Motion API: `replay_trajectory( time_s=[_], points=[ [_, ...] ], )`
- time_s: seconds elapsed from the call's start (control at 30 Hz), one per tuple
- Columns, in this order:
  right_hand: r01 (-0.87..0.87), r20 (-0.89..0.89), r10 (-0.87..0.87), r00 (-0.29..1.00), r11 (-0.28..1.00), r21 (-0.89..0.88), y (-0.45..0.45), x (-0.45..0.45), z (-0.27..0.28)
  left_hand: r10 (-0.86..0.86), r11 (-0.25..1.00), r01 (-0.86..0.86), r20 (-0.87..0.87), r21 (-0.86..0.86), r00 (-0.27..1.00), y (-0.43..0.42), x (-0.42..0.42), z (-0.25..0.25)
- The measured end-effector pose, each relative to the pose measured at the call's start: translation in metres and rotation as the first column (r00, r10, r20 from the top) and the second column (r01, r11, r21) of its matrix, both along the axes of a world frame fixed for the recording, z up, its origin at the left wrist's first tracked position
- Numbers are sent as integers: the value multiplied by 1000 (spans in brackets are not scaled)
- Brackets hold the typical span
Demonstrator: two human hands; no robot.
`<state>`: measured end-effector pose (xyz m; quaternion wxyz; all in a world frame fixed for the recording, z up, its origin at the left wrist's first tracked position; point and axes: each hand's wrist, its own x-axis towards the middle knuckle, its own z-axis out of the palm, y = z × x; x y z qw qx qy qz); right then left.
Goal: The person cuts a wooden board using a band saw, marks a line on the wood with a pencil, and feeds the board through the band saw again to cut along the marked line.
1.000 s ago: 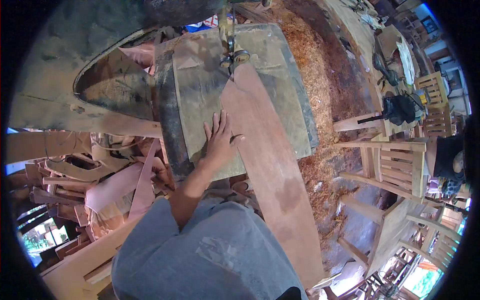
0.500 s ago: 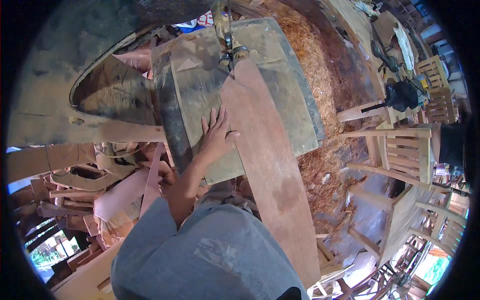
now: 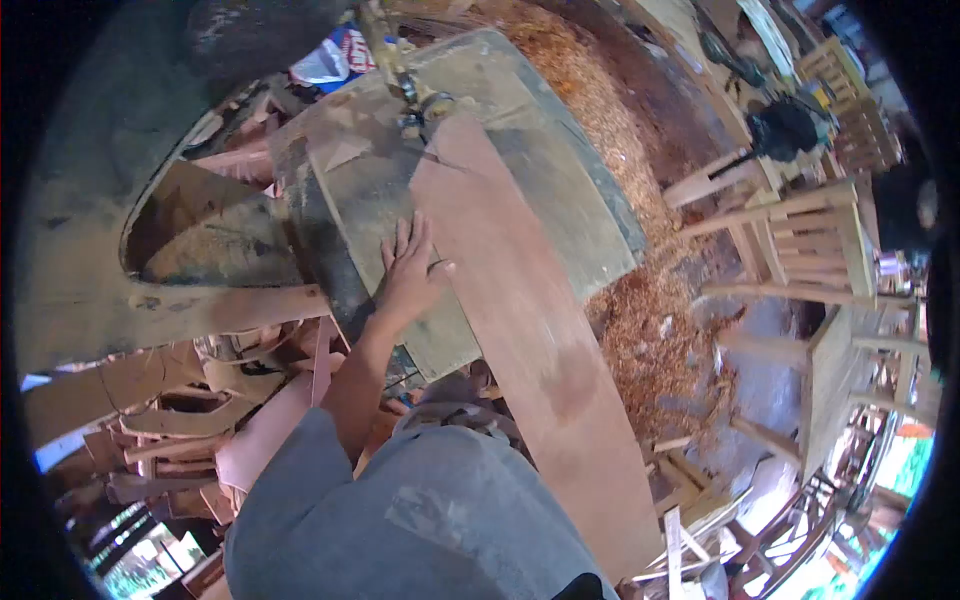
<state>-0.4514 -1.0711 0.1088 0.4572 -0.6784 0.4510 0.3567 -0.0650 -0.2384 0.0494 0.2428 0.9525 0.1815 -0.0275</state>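
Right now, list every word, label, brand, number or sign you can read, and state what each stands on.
No text can be read with certainty.
Blue, white and red printed packaging beyond the worn, flat machine table: large lettering, too blurred to read.
Long reddish-brown wooden board: no lettering visible.

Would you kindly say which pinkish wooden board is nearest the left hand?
The long pinkish wooden board on the greyish table, beside the left hand; others lie off the table.

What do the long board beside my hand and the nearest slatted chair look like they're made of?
Long board: likely bare wood, given its matte, blotchy reddish surface. Slatted chair: probably pale wood, seemingly unpainted, judging by its plain tan colour.
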Motion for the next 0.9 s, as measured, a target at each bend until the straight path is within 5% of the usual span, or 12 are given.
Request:
replay_trajectory(
  time_s=[0.17,0.3,0.37,0.57,0.6,0.73,0.9],
  points=[
    [-85,89,74,993,988,127,-63,-53,-13,32,999,-31,54,-23,998,-8,-2,3],
    [52,392,-137,910,974,220,-22,-19,8,75,997,-78,107,27,991,-46,-24,-15],
    [39,376,-148,914,958,283,-40,-6,-15,105,994,-106,96,1,990,-77,-39,-10],
    [411,373,-419,828,906,107,-22,43,-54,109,994,-108,75,-8,991,-122,-64,-8],
    [251,344,-273,898,962,109,-31,48,-66,107,994,-108,78,7,991,-125,-65,-9],
    [350,378,-456,805,881,317,2,82,-48,92,996,-92,45,-3,995,-150,-79,-4],
    [362,521,-422,741,906,219,-11,49,-93,115,992,-112,67,-53,991,-162,-88,-7]
  ],
)
